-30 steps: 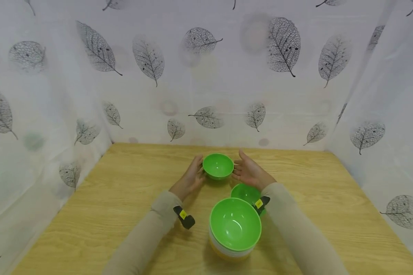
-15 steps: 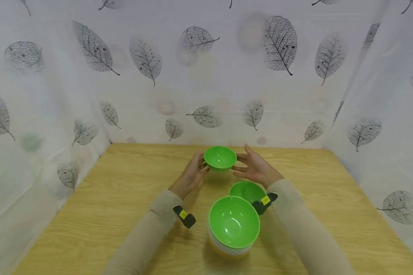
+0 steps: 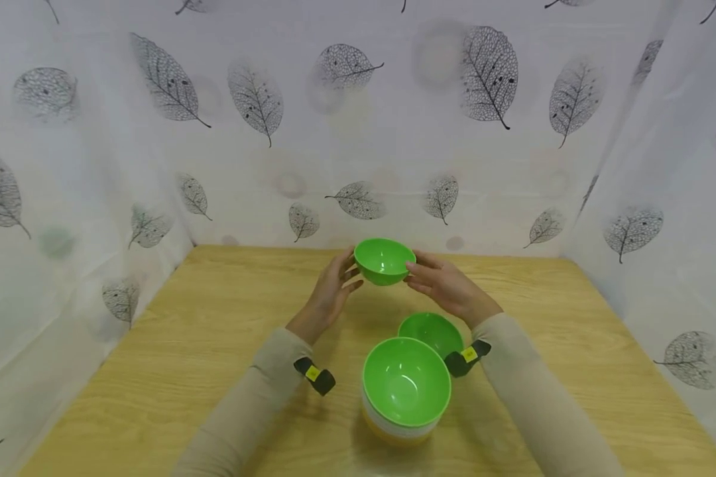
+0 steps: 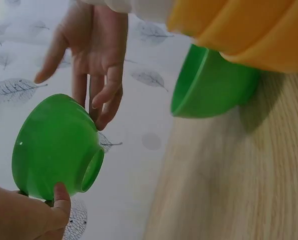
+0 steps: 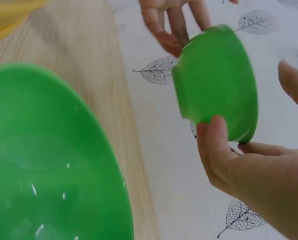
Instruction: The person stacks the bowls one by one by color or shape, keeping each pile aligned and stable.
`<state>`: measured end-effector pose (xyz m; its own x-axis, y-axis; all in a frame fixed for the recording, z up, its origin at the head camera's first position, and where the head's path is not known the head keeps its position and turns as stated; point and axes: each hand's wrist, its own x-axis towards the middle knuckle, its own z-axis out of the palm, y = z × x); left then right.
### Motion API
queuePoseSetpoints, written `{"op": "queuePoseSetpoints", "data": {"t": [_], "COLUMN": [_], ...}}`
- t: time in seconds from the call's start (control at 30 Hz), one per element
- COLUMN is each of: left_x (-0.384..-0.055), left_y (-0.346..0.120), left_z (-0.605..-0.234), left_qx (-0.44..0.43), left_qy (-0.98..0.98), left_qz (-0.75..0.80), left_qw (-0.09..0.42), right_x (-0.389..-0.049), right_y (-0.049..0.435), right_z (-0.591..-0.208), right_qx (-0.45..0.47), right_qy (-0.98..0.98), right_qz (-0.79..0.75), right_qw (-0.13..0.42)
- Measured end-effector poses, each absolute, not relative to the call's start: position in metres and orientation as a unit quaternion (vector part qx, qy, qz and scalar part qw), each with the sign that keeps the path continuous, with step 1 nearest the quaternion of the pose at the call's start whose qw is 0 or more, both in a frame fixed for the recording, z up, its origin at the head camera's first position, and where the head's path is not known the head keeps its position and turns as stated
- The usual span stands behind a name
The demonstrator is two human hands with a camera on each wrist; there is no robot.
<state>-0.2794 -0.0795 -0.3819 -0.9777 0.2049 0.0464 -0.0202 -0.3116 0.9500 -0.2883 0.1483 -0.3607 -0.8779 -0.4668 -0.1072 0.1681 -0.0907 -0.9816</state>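
A small green bowl [image 3: 384, 262] is held up above the far part of the table, between both hands. In the head view its inside faces me. My left hand [image 3: 329, 291] holds its left side, with fingertips against the outer wall. At the other side my right hand [image 3: 450, 285] grips it, fingers on the wall and the thumb by the rim. The left wrist view shows the bowl [image 4: 58, 147] from outside, foot ring visible. Nearer me stand a larger green bowl [image 3: 407, 382] atop a white and orange vessel, and another green bowl [image 3: 432, 331] behind it.
The wooden table [image 3: 215, 344] is bordered by a white curtain [image 3: 358, 146] printed with grey leaves, at the back and both sides. The right forearm [image 3: 531, 391] passes just right of the standing bowls. Black wrist straps [image 3: 315, 375] with yellow labels sit on both sleeves.
Both hands have raised the small green bowl and moved it farther from me. My right thumb has come in toward the bowl's rim. The other bowls have stayed in place.
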Motion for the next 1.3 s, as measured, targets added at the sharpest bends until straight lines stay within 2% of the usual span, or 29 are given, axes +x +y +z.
{"op": "queuePoseSetpoints", "data": {"t": [0.33,0.67,0.83,1.1,1.3], "left_x": [-0.266,-0.253,-0.246,-0.233,-0.226], "left_y": [-0.077,-0.079,-0.079,-0.081,-0.086], "left_z": [-0.366,-0.36,-0.354,-0.345,-0.34], "left_qx": [0.122,0.146,0.156,0.175,0.23], "left_qy": [0.635,0.724,0.714,0.694,0.723], "left_qz": [0.762,0.672,0.68,0.698,0.651], "left_qw": [0.027,-0.056,-0.058,-0.031,-0.026], "right_x": [-0.276,-0.257,-0.243,-0.219,-0.199], "right_y": [0.151,0.156,0.157,0.159,0.159], "right_z": [-0.358,-0.343,-0.335,-0.323,-0.319], "right_qx": [-0.122,-0.146,-0.15,-0.165,-0.17], "right_qy": [0.755,0.764,0.768,0.774,0.787], "right_qz": [-0.637,-0.626,-0.622,-0.611,-0.592], "right_qw": [0.093,0.051,0.042,0.022,0.025]}}
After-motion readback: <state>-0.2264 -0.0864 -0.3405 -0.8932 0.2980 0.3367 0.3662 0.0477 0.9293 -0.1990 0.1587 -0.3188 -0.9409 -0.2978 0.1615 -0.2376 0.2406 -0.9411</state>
